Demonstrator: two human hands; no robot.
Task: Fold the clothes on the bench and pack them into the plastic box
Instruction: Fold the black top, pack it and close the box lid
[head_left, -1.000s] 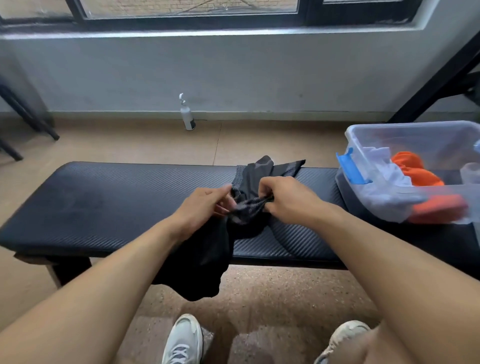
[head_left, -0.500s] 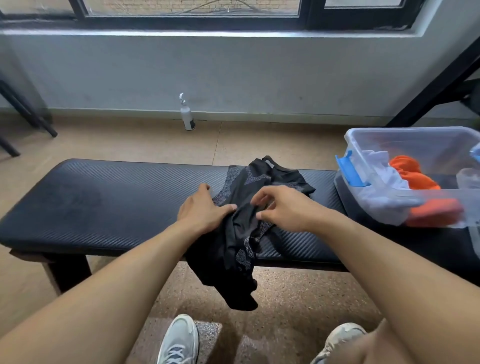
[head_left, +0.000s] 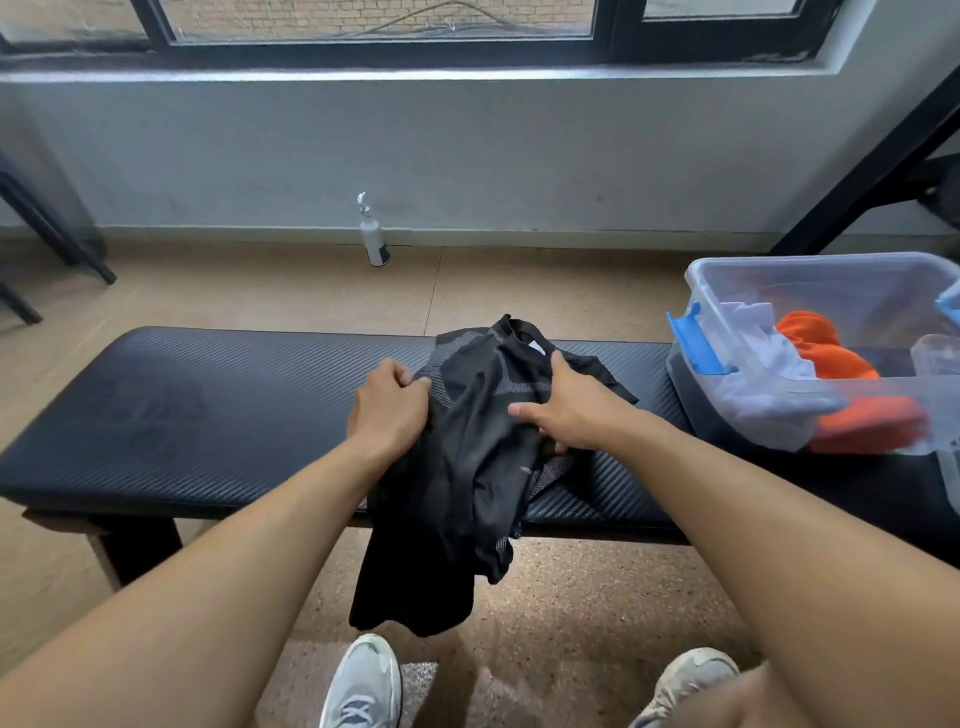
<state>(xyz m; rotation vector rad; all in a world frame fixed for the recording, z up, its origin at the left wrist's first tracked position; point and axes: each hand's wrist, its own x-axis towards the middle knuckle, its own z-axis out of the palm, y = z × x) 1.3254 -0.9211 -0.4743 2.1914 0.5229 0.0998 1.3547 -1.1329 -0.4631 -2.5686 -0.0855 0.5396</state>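
Head view: a crumpled black garment (head_left: 483, 441) lies at the centre of the frame on the black padded bench (head_left: 208, 415), its lower part hanging over the near edge toward the floor. The left hand (head_left: 389, 410) grips the garment's left side with curled fingers. The right hand (head_left: 566, 410) rests on its right side, thumb stretched out across the cloth; whether the fingers pinch fabric underneath cannot be told. A small pale tag shows at the collar; nothing on it is readable. At the right of the frame, the clear plastic box (head_left: 737, 270) with a blue latch (head_left: 696, 345) sits on the bench, holding white cloth (head_left: 769, 384) and orange cloth (head_left: 831, 348). At upper centre a white spray bottle (head_left: 373, 234) stands against the wall; its label is illegible.
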